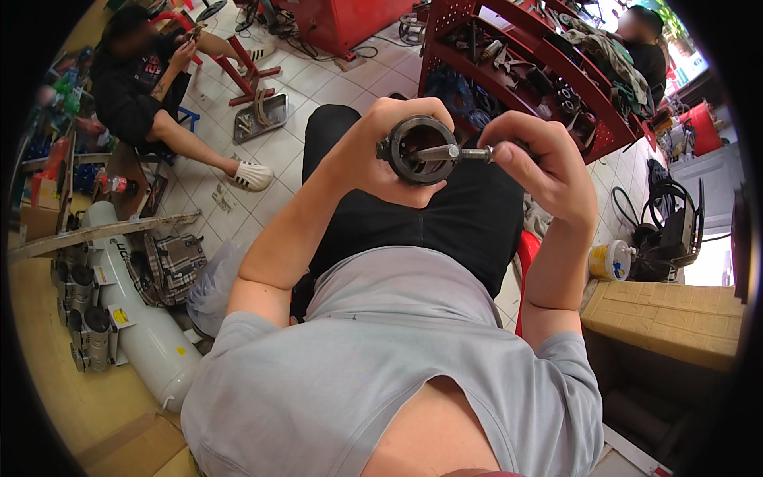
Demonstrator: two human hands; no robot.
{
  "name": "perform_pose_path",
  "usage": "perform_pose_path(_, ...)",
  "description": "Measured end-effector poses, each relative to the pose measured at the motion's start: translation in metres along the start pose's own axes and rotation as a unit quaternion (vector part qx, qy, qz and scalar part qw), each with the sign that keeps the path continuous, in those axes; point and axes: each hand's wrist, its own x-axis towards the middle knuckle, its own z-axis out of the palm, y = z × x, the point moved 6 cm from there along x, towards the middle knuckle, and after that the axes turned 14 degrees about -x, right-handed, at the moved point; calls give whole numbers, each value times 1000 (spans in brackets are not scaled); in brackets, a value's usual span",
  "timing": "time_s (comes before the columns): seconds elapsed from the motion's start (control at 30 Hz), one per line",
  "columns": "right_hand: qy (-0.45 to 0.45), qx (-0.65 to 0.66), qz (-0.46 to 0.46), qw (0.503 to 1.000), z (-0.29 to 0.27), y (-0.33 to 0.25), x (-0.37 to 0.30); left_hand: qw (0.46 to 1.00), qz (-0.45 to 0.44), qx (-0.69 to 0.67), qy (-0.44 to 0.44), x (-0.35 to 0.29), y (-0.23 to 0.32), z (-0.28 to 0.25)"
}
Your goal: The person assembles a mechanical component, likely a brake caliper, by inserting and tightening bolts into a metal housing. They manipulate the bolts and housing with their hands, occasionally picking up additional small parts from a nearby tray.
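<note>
My left hand [367,141] is wrapped around a dark, hollow metal cylinder [389,151], its open round end facing up above my lap. Across the opening lies a tapered, shiny metal piece [435,153]. A slim metal rod like a bolt [475,154] sticks out from the cylinder's right side. The thumb and fingers of my right hand [552,167] close at the rod's outer end. How far the rod reaches inside, and the cylinder's lower part, are hidden by my left hand.
A red tool cart [524,75] with tools and rags stands ahead. One person [127,87] sits at the left, near a metal tray [261,118]; another [645,48] is at the far right. A white tank [143,318] lies at left, a cardboard box [668,318] at right.
</note>
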Motion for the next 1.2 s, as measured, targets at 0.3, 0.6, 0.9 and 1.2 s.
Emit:
perform_pose_path(0.3, 3, 17, 36, 999, 5, 7, -2, 998, -45, -37, 9, 0, -5, -2)
perform_pose_path(0.6, -5, -18, 5, 1000, 6, 4, -1, 998, -37, -54, 6, 1, -5, 0)
perform_pose_path(0.9, -18, -38, 23, 999, 9, 9, -2, 997, -47, -60, 3, 1, -6, -1)
perform_pose_path(1.2, -7, -18, 29, 999, 10, 9, -2, 990, -72, -114, 37, 0, -11, -2)
